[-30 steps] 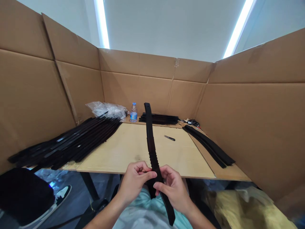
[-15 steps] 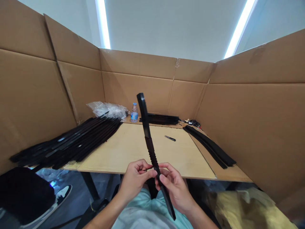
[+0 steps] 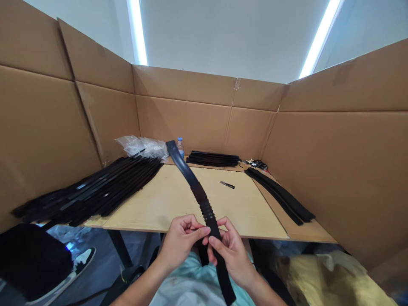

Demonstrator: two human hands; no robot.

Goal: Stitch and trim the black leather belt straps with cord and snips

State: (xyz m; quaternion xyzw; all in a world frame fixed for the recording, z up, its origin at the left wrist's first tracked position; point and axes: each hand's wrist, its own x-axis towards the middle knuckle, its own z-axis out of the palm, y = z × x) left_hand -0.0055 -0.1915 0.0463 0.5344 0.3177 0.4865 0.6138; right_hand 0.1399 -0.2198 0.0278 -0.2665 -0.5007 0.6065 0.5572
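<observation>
Between left hand (image 3: 181,243) and right hand (image 3: 233,255), black strip (image 3: 192,182), far end up-left.

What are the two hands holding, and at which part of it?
The left hand and the right hand both pinch one long black strip at its ribbed section, nearer its lower end.

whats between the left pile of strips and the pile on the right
Head view: mostly bare table, one small tool, and the strip held up over it.
</observation>
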